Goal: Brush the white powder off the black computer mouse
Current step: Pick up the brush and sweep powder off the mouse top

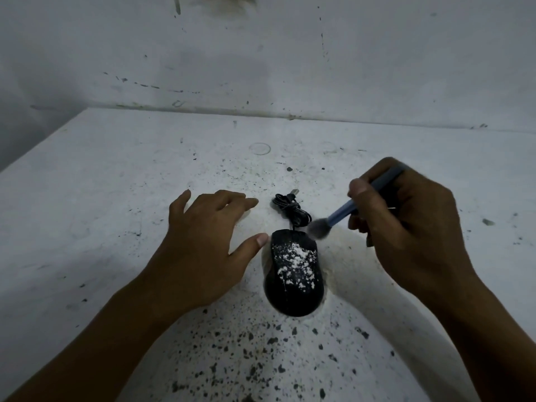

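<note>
A white, black-speckled table [116,198] runs up to a stained wall [290,53]. The left hand [203,245] lies flat on it, fingers spread and grasping nothing, thumb just beside the black mouse [293,280]. The right hand [406,227] grips a blue-handled brush [342,213], whose bristles seem to touch the mouse's front right edge. White powder [295,262] dusts the mouse's back. The bundled cable [290,208] lies just beyond.
</note>
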Action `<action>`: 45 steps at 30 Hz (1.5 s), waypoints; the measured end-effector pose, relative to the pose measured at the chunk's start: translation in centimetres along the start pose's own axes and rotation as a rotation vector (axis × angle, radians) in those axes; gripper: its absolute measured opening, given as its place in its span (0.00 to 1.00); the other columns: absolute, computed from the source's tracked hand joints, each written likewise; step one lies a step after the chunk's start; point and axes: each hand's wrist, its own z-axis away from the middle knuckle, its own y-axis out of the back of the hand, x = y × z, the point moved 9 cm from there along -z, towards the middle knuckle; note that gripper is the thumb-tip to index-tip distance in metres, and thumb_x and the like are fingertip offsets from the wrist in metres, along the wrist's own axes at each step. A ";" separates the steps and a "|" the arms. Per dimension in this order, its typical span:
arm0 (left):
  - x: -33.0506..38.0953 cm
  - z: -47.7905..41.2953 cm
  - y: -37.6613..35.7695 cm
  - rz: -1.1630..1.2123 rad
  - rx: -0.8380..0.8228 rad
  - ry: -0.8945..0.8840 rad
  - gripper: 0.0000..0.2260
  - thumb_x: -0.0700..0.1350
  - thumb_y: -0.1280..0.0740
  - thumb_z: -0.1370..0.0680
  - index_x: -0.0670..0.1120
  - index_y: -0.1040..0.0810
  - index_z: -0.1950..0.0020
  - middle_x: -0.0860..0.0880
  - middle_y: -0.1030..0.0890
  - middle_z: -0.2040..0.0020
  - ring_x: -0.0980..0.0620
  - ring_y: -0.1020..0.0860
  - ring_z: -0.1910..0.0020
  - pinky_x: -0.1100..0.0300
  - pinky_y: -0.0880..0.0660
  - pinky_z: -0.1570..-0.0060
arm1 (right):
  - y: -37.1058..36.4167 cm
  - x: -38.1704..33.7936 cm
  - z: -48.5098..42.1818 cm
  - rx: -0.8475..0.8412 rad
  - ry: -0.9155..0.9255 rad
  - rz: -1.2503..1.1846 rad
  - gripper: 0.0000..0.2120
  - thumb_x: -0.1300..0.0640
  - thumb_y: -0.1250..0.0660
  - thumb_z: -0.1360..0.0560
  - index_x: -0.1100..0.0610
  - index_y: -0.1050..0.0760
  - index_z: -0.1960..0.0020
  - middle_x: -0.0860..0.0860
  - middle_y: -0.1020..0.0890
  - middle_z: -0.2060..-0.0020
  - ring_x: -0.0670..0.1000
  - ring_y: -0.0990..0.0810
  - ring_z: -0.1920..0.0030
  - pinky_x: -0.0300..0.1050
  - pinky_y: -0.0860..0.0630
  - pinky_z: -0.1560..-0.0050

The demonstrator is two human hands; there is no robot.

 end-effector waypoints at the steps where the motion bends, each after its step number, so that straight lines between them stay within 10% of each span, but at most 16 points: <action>1: 0.0 0.0 -0.1 -0.001 -0.004 0.000 0.25 0.63 0.43 0.27 0.56 0.30 0.32 0.57 0.27 0.32 0.56 0.31 0.31 0.45 0.49 0.26 | -0.7 -0.1 0.1 -0.059 0.004 0.025 0.09 0.49 0.39 0.22 0.50 0.26 0.59 0.47 0.18 0.69 0.48 0.18 0.70 0.51 0.22 0.71; 29: 0.0 0.1 0.1 0.010 0.009 -0.002 0.24 0.63 0.43 0.26 0.57 0.29 0.32 0.58 0.27 0.32 0.57 0.32 0.32 0.46 0.50 0.26 | 0.2 -1.6 0.4 -0.057 0.148 0.027 0.10 0.55 0.38 0.23 0.56 0.26 0.62 0.50 0.24 0.77 0.55 0.25 0.75 0.45 0.31 0.76; 34: 0.0 0.0 0.0 0.009 0.000 -0.001 0.25 0.63 0.44 0.26 0.56 0.29 0.32 0.57 0.27 0.32 0.56 0.32 0.31 0.46 0.50 0.26 | -2.3 -1.1 0.9 -0.258 0.110 0.132 0.11 0.54 0.37 0.24 0.55 0.27 0.64 0.46 0.27 0.79 0.52 0.26 0.75 0.36 0.35 0.77; 40: 0.0 0.0 0.1 0.019 0.007 0.002 0.24 0.62 0.44 0.26 0.56 0.29 0.32 0.58 0.27 0.32 0.57 0.32 0.31 0.47 0.51 0.26 | 0.2 -2.0 0.4 -0.015 0.163 0.039 0.10 0.54 0.38 0.22 0.56 0.26 0.60 0.50 0.22 0.75 0.53 0.24 0.77 0.46 0.31 0.77; 45: -0.1 0.0 0.1 0.020 0.009 0.007 0.23 0.62 0.43 0.26 0.57 0.30 0.32 0.59 0.27 0.32 0.58 0.32 0.31 0.47 0.50 0.26 | -1.6 -0.8 0.5 -0.137 0.102 0.206 0.11 0.51 0.40 0.22 0.52 0.29 0.61 0.42 0.27 0.81 0.42 0.24 0.75 0.32 0.37 0.76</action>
